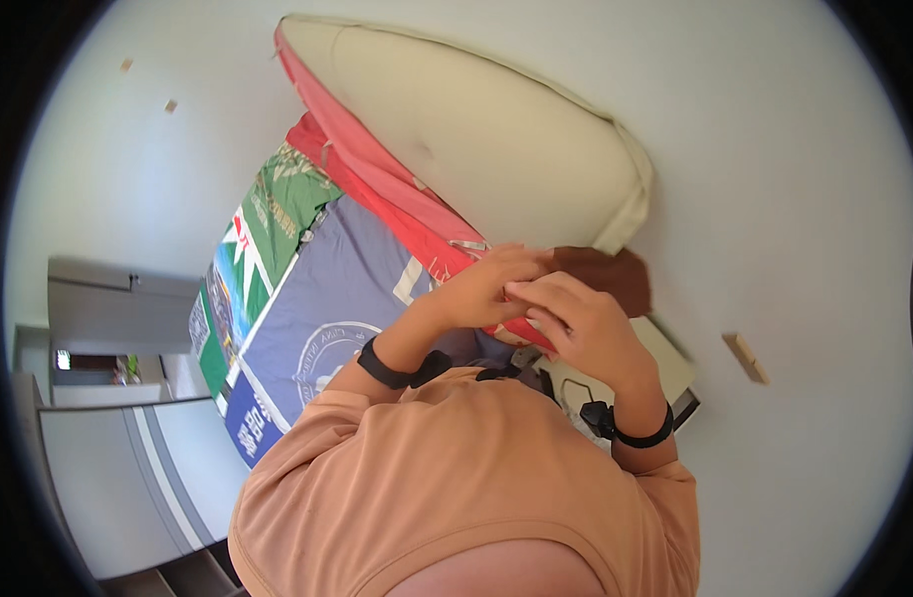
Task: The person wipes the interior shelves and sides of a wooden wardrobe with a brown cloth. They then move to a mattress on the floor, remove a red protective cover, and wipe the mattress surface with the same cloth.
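Observation:
My left hand [494, 282] reaches over the edge of a red printed cloth [434, 250]. Its fingers curl, their tips partly hidden. My right hand [587, 321] is bent towards it, with fingertips at the left hand's thumb side. Red cloth shows just under both hands; what lies between the fingers is too hidden to tell. The cloth runs along the lower edge of a cream padded panel [486, 134], like a bed's headboard, and short pale ties hang from it. A brown padded piece [606, 276] sits just beyond the right hand.
A bed before me is covered with a blue printed cloth [352, 261] and a green one [277, 201], both bearing writing. At the right stands a cream cabinet [661, 351] with a cable nearby. A wooden block [746, 358] is on the wall. Grey-striped panels [143, 477] are at lower left.

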{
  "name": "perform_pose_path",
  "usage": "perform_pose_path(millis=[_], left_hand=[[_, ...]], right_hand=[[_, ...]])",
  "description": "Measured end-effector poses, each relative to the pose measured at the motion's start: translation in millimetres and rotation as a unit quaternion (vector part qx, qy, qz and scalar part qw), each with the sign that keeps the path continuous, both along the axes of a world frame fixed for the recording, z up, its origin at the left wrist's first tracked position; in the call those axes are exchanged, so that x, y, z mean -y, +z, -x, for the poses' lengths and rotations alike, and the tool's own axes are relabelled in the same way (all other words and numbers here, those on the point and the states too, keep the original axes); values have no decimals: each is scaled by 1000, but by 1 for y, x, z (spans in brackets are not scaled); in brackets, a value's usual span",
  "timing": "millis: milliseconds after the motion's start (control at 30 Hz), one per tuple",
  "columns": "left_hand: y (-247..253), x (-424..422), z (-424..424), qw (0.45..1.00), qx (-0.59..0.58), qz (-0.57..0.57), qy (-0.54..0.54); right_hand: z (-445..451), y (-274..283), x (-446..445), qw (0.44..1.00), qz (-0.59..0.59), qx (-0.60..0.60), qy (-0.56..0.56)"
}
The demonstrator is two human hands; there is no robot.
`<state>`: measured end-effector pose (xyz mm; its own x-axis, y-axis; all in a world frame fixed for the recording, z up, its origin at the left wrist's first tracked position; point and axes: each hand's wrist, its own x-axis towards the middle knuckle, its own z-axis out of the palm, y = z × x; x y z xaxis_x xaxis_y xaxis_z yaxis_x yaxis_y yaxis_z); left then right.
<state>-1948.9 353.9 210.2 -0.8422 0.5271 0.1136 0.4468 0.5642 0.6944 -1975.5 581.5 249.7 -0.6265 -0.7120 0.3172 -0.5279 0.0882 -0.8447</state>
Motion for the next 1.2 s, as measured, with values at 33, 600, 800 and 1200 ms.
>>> perform_pose_path(millis=[33, 600, 800, 1200], left_hand=[[2, 20, -4, 996, 87, 0, 25], [-40, 301, -4, 612, 262, -733, 141], [-64, 318, 65, 690, 370, -621, -37], [-62, 313, 136, 799, 379, -443, -147]], right_hand=[[9, 3, 15, 1000, 13, -16, -6], [131, -130, 110, 799, -184, -373, -434], [144, -114, 172, 674, -202, -327, -631], [155, -118, 208, 578, -179, -380, -699]])
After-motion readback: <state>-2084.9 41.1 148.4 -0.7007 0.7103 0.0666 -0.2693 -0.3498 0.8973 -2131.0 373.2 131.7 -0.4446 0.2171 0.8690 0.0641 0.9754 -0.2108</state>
